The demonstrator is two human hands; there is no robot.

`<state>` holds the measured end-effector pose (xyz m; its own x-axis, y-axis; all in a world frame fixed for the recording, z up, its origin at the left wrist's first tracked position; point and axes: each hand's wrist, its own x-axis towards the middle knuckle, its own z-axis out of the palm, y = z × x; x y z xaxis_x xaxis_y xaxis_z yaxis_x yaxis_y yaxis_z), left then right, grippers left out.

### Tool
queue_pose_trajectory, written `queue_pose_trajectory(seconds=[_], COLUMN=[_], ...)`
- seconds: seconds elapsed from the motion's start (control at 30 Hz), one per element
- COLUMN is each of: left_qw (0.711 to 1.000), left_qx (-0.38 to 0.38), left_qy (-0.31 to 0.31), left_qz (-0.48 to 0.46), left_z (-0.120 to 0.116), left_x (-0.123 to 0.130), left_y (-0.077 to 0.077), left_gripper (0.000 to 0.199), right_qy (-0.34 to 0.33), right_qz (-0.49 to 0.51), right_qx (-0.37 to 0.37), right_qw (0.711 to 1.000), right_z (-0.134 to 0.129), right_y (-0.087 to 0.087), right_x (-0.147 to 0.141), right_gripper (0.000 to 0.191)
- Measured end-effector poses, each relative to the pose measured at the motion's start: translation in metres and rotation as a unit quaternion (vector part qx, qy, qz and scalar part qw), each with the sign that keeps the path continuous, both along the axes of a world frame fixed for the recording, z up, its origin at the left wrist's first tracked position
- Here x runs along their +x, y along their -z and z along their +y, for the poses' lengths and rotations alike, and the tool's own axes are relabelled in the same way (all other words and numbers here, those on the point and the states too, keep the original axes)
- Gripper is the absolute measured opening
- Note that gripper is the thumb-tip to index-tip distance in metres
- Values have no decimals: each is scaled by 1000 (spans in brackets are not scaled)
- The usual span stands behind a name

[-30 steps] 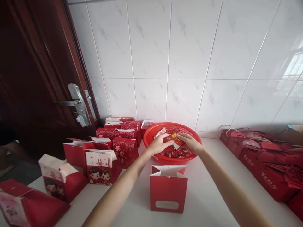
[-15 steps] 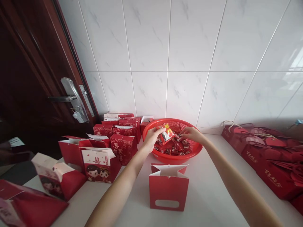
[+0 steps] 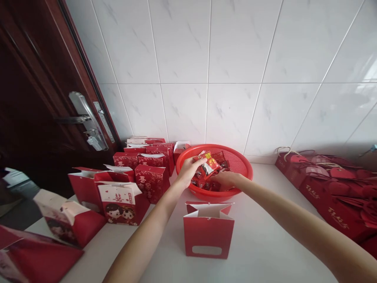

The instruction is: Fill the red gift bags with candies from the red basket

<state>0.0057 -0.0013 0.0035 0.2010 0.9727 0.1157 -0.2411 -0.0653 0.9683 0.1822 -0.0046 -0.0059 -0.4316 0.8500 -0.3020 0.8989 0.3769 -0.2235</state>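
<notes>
Over the left side of a red plastic basket (image 3: 244, 168), my left hand (image 3: 190, 169) grips a shiny red and gold candy packet (image 3: 210, 164). My right hand (image 3: 225, 180) reaches down into the basket among the red wrapped candies (image 3: 206, 184). Its fingertips are hidden by the candies and the hand itself, so I cannot see whether it holds one. Directly in front of the basket stands a red paper gift box (image 3: 209, 232) with its top open and an oval window low on its front.
Several red gift boxes (image 3: 150, 181) stand in rows on the left of the white table (image 3: 256, 243). More red boxes with cord handles (image 3: 321, 196) line the right. A tiled wall (image 3: 235, 110) rises behind, and a dark wooden door (image 3: 38, 78) is at the left.
My right hand has gone lower and leftward into the candies. My left hand still holds the packet in about the same place. The view has shifted slightly.
</notes>
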Motion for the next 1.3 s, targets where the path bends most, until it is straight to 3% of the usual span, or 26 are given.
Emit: queue_pose_trajectory(seconds=[0.2,0.4,0.47,0.6,0.7,0.87,1.13,1.3], left_qw=[1000,999,998,991,990,996,1000,998], left_qx=[9,4,-5,-21,-21,-24,1,41], left_qy=[7,-17,-37,-69,-75,-56,28,-6], left_qz=[-6,-30,-58,-109,-114,-70,-10,-42], left_z=[-3,-1,1,4,6,6,0,1], left_x=[0,0,-1,-2,-3,-3,-5,-4], left_y=[1,1,0,-1,1,4,3,5], left_gripper=[25,27,27,24,22,16,22,27], right_qy=[48,87,97,119,138,127,102,98], right_qz=[120,290,398,601,638,656,632,634], right_qx=[52,95,73,23,-1,-25,-89,-82], right_qw=[990,948,909,790,757,744,763,762], right_z=[4,2,-2,-9,-13,-20,-25,-20], right_y=[-2,-4,-5,-5,-6,-9,-13,-8], right_x=[15,33,37,42,43,42,41,44], right_gripper=[33,34,36,44,50,51,56,70])
